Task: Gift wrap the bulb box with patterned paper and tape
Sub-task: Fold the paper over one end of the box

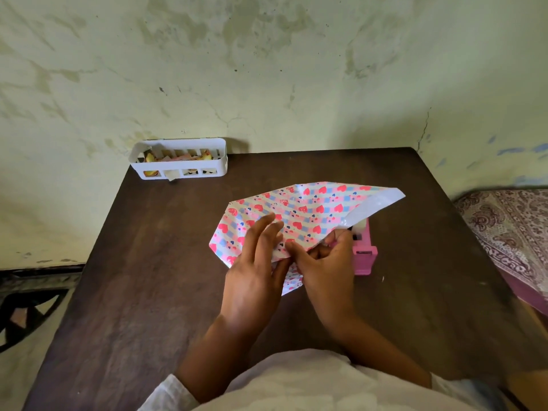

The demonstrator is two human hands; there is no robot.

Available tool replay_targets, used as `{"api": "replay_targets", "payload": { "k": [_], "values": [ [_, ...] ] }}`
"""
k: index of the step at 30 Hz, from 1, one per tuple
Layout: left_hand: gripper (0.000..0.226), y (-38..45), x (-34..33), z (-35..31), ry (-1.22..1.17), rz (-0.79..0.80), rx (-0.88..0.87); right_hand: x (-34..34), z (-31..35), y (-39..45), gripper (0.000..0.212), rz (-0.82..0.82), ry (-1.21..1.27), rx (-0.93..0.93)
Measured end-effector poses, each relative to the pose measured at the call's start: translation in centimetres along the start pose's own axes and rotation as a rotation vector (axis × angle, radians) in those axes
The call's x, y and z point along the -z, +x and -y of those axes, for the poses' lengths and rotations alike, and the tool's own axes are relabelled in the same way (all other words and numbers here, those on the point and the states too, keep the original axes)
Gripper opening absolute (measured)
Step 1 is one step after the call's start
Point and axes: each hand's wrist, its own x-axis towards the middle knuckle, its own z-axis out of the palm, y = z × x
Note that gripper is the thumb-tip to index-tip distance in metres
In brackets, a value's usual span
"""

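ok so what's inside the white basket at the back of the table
The white basket holds scraps of paper in yellow, pink and white, seen over its rim and through its slots. Anything lower down behind the basket's solid parts is hidden.

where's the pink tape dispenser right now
In the head view the pink plastic tape dispenser sits on the dark wooden table, right of centre, just beyond the right hand and partly hidden under the heart-patterned wrapping paper.

Bare table (154,277) left; pink tape dispenser (364,256) just right of paper (308,212); basket (179,161) far-left.
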Motion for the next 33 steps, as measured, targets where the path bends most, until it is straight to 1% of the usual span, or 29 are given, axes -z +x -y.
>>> {"api": "replay_targets", "payload": {
  "k": [3,5,8,9,11,14,21,25,30,33],
  "values": [
    [0.046,-0.1,-0.1,-0.1,0.038,0.014,-0.014,0.1,0.1,0.2,0.062,0.013,-0.016,0.019],
    [0.036,-0.1,-0.1,0.1,0.085,0.035,-0.043,0.4,0.0,0.2,0.056,0.045,0.048,0.0],
    [0.028,0.1,-0.1,0.7,0.128,0.058,-0.068,1.1,-0.3,0.0,0.045,0.124,0.163,-0.06],
    [0.026,0.1,-0.1,0.8,0.138,0.065,-0.075,1.2,-0.6,-0.1,0.041,0.144,0.196,-0.086],
    [0.03,0.1,-0.1,0.9,0.16,0.083,-0.093,1.4,-1.0,-0.2,0.035,0.152,0.227,-0.123],
    [0.029,0.0,-0.2,1.0,0.196,0.112,-0.103,1.4,-1.4,-0.1,0.031,0.144,0.213,-0.119],
    [0.029,0.3,0.3,0.5,0.212,0.147,-0.141,1.0,-2.2,0.2,0.028,0.085,0.138,-0.077],
    [0.028,0.5,0.6,0.2,0.212,0.159,-0.147,1.0,-3.1,0.7,0.033,0.023,0.006,-0.063],
    [0.034,0.7,0.7,0.3,0.226,0.175,-0.09,1.4,-3.6,1.5,0.034,0.081,-0.23,0.023],
    [0.028,0.8,0.4,0.5,0.281,0.151,-0.131,2.0,-4.3,1.8,0.037,0.161,-0.256,0.015]
  ]
}}
